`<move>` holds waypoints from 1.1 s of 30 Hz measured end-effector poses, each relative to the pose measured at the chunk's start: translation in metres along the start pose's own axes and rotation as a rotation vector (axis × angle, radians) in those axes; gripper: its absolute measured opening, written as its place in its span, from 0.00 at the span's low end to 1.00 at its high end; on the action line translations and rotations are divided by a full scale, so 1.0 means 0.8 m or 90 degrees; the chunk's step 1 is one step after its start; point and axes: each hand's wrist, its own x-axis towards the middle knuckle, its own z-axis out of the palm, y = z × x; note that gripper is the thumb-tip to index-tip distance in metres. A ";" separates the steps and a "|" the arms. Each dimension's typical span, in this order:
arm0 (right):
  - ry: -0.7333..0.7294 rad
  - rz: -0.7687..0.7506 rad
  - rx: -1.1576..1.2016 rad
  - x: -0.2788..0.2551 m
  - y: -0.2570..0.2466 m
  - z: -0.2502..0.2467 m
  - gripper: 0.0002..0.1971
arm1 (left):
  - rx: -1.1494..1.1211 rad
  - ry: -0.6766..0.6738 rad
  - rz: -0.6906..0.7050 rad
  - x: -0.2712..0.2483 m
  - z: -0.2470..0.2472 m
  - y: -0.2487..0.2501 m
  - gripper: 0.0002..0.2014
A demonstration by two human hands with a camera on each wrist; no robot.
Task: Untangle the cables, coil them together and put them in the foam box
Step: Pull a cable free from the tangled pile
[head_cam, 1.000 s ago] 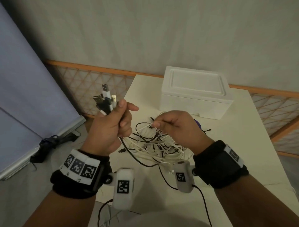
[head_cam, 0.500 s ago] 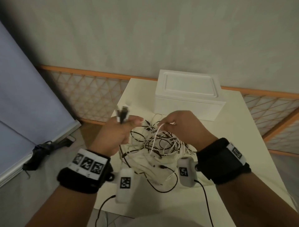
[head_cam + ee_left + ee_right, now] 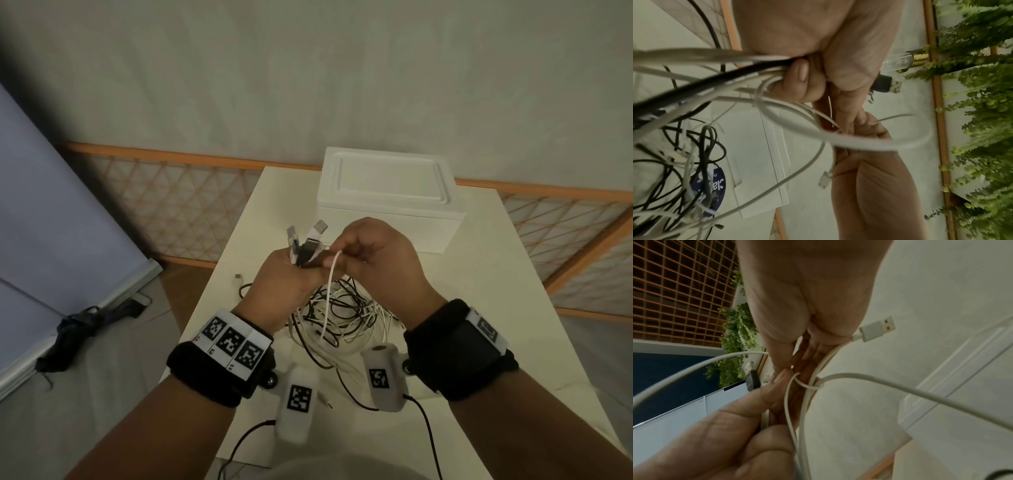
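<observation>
Cables (image 3: 337, 310) in a black and white tangle on the counter (image 3: 479, 308), at about 6 o'clock from the foam box (image 3: 387, 198), partly lifted toward both hands. Left hand (image 3: 284, 281) closed in a fist around a bundle of cable ends, with the plugs (image 3: 306, 245) sticking up out of the fist toward 12 o'clock; several white plugs and one black seen there. From the left wrist view, fingers (image 3: 797, 81) curled tight around white and black strands. Right hand (image 3: 373, 260) just beside the left, at its 3 o'clock, touching it; thumb and fingertips pinching one thin white cable (image 3: 329, 294), hanging down from the pinch into the tangle. From the right wrist view, a white plug (image 3: 876, 328) jutting out beside the right hand, its cable running under the fingers (image 3: 807, 356). Foam box at the far edge of the counter, 12 o'clock from the hands, lid on, well apart from the cables. Loose small plug (image 3: 238, 275) lying on the counter at 9 o'clock from the left hand. Round blue sticker (image 3: 715, 186) under the tangle, seen only from the left wrist. Black bundle (image 3: 73, 329) on the floor at 9 o'clock from the counter.
</observation>
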 end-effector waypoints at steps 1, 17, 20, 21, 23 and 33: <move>0.006 0.004 0.040 -0.002 0.002 0.001 0.12 | -0.009 0.011 -0.003 0.001 0.001 -0.002 0.10; 0.054 0.038 -0.015 -0.013 0.024 0.053 0.20 | 0.033 0.204 0.089 0.015 0.011 -0.025 0.09; 0.055 0.100 0.019 -0.016 0.029 0.058 0.27 | 0.003 0.192 0.051 0.020 0.010 -0.029 0.14; 0.054 0.116 0.008 -0.016 0.032 0.057 0.28 | -0.019 0.189 0.037 0.022 0.007 -0.029 0.13; 0.048 0.126 -0.049 -0.017 0.038 0.051 0.25 | -0.050 0.196 0.034 0.025 -0.001 -0.029 0.12; -0.016 0.202 -0.167 -0.015 0.065 0.019 0.15 | -0.047 0.220 0.094 0.033 -0.033 -0.045 0.15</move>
